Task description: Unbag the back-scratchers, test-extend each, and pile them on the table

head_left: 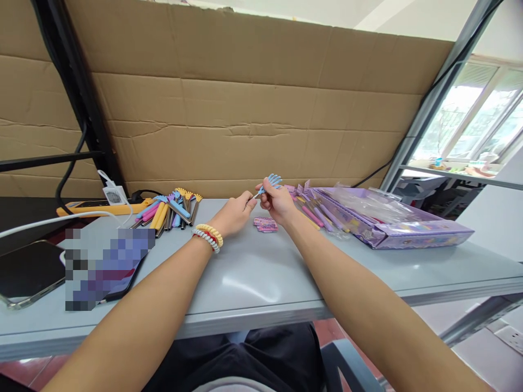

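A small back scratcher (pixel 270 185) with a blue, hand-shaped head is held between both hands above the middle of the table. My left hand (pixel 236 213) is closed on its thin metal rod. Near the blue head, my right hand (pixel 278 201) pinches the same back scratcher, the head poking out past the fingers. Below the hands lie small pink and purple printed cards (pixel 265 224). To the left is a pile of back scratchers (pixel 169 211) with pink, yellow and blue handles and metal rods. Several others in clear plastic sleeves (pixel 321 212) lie to the right.
A purple open box (pixel 417 235) with clear plastic bags stands on the grey table (pixel 253 283) at right. A dark phone (pixel 30 269), a blurred-out item (pixel 108 267), a white charger (pixel 115 194) and cables lie left. Cardboard (pixel 261 109) walls off the back.
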`<state>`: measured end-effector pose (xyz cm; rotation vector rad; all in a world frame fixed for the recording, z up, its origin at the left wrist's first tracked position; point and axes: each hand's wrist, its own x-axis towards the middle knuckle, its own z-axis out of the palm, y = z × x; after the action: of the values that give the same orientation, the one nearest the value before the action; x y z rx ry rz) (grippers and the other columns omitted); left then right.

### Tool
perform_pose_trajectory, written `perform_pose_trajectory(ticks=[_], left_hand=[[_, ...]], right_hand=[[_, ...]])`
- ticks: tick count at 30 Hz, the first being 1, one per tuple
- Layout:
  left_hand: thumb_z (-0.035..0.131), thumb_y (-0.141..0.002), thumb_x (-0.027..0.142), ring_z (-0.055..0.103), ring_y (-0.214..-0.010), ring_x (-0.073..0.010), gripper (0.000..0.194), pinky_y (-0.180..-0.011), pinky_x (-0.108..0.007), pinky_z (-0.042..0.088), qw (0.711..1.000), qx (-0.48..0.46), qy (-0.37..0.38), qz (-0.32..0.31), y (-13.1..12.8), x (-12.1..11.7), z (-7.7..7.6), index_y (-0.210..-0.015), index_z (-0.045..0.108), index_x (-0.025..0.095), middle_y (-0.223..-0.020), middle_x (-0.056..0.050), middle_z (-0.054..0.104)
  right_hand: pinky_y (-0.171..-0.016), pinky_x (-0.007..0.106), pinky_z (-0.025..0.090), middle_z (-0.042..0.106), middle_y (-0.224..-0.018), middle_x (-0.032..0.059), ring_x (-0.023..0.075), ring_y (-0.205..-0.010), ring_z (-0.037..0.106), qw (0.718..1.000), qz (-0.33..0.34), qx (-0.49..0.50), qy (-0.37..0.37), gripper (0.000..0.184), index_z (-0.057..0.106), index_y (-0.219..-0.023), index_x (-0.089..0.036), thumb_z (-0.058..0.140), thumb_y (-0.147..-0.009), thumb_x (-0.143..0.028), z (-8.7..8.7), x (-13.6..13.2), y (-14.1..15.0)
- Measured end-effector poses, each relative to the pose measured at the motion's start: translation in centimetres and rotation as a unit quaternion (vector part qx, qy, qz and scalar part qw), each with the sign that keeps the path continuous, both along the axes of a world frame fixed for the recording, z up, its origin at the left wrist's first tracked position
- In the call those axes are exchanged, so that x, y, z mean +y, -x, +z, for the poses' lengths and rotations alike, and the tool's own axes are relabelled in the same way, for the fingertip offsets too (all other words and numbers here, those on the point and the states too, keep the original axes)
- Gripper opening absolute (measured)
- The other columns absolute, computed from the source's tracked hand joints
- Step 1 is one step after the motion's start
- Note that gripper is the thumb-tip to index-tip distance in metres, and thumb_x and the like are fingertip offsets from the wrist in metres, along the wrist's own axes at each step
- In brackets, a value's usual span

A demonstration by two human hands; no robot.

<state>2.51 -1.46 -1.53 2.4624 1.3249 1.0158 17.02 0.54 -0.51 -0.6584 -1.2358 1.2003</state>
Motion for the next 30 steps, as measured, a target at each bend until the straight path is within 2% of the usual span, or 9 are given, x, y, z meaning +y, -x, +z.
perform_pose_trajectory(ticks=[5, 7, 10, 13, 16, 22, 24, 28, 30], left_hand=[[0.029, -0.093, 0.041, 0.054, -0.062, -0.0189, 0.030, -0.055, -0.028, 0.031, 0.998, 0.050, 0.007, 0.024, -0.2, -0.3, 0.7, -0.086, 0.053, 0.023, -0.066, -0.002, 0.059], [0.029, -0.093, 0.042, 0.057, -0.066, -0.0205, 0.033, -0.057, -0.029, 0.032, 0.992, 0.102, -0.007, 0.077, 0.1, -0.5, 1.2, -0.091, 0.056, 0.024, -0.072, -0.003, 0.063], [0.031, -0.093, 0.038, 0.059, -0.083, -0.0236, 0.032, -0.070, -0.034, 0.035, 0.970, 0.151, -0.088, 0.169, 1.4, -0.2, 1.8, -0.095, 0.059, 0.025, -0.086, -0.006, 0.067], [0.033, -0.092, 0.031, 0.055, -0.095, -0.0242, 0.030, -0.083, -0.040, 0.031, 0.948, 0.125, -0.188, 0.226, 3.4, 0.9, 2.1, -0.094, 0.063, 0.024, -0.093, -0.006, 0.066], [0.035, -0.092, 0.032, 0.051, -0.098, -0.0246, 0.031, -0.087, -0.043, 0.026, 0.932, 0.085, -0.241, 0.259, 5.5, 2.1, 1.8, -0.094, 0.065, 0.026, -0.096, -0.008, 0.063], [0.042, -0.087, 0.024, 0.045, -0.105, -0.0273, 0.027, -0.087, -0.045, 0.026, 0.912, 0.026, -0.249, 0.324, 8.6, 3.6, 0.1, -0.092, 0.068, 0.027, -0.107, -0.009, 0.058], [0.042, -0.086, 0.021, 0.044, -0.106, -0.0278, 0.028, -0.087, -0.046, 0.025, 0.904, 0.004, -0.253, 0.346, 9.2, 3.7, -0.4, -0.092, 0.068, 0.027, -0.107, -0.010, 0.058], [0.041, -0.087, 0.023, 0.044, -0.108, -0.0277, 0.028, -0.089, -0.046, 0.025, 0.883, -0.034, -0.271, 0.381, 9.5, 3.7, -1.1, -0.093, 0.068, 0.027, -0.110, -0.010, 0.057], [0.040, -0.088, 0.024, 0.045, -0.110, -0.0274, 0.028, -0.090, -0.046, 0.025, 0.877, -0.043, -0.278, 0.390, 9.3, 3.7, -1.4, -0.094, 0.067, 0.027, -0.112, -0.010, 0.056]], right_hand=[[-0.034, 0.019, 0.018, 0.035, -0.039, -0.0084, 0.0027, -0.033, 0.025, 0.994, -0.101, 0.049, 0.000, 0.045, 0.055, -0.063, -0.015, 0.066, -0.070, -0.058, 0.9, 0.6, -1.5], [-0.032, 0.019, 0.017, 0.034, -0.039, -0.0090, 0.0024, -0.032, 0.023, 0.984, -0.150, 0.094, -0.002, 0.045, 0.053, -0.063, -0.015, 0.063, -0.073, -0.058, 1.6, 0.7, -2.8], [-0.031, 0.017, 0.018, 0.031, -0.039, -0.0101, 0.0022, -0.032, 0.021, 0.960, -0.211, 0.184, -0.021, 0.045, 0.049, -0.063, -0.017, 0.058, -0.078, -0.058, 3.2, 0.2, -5.5], [-0.032, 0.016, 0.017, 0.026, -0.041, -0.0107, 0.0024, -0.032, 0.019, 0.919, -0.269, 0.286, -0.042, 0.044, 0.043, -0.062, -0.017, 0.049, -0.086, -0.053, 5.0, -1.0, -8.2], [-0.032, 0.016, 0.015, 0.020, -0.042, -0.0103, 0.0029, -0.033, 0.017, 0.878, -0.325, 0.350, -0.029, 0.045, 0.041, -0.060, -0.016, 0.039, -0.093, -0.047, 6.1, -1.9, -10.5], [-0.035, 0.017, 0.009, 0.015, -0.048, -0.0088, 0.0030, -0.036, 0.012, 0.801, -0.408, 0.437, 0.023, 0.048, 0.033, -0.055, -0.018, 0.038, -0.093, -0.046, 6.3, -3.4, -14.1], [-0.036, 0.018, 0.010, 0.015, -0.051, -0.0082, 0.0029, -0.037, 0.015, 0.778, -0.436, 0.452, 0.033, 0.048, 0.031, -0.054, -0.018, 0.039, -0.092, -0.046, 6.2, -4.0, -15.1], [-0.038, 0.019, 0.013, 0.022, -0.055, -0.0060, 0.0039, -0.040, 0.028, 0.754, -0.468, 0.459, 0.041, 0.049, 0.032, -0.053, -0.018, 0.034, -0.093, -0.048, 6.3, -4.8, -16.2], [-0.039, 0.020, 0.012, 0.022, -0.056, -0.0059, 0.0040, -0.041, 0.027, 0.749, -0.472, 0.463, 0.042, 0.050, 0.032, -0.053, -0.019, 0.034, -0.092, -0.049, 6.3, -4.9, -16.3]])
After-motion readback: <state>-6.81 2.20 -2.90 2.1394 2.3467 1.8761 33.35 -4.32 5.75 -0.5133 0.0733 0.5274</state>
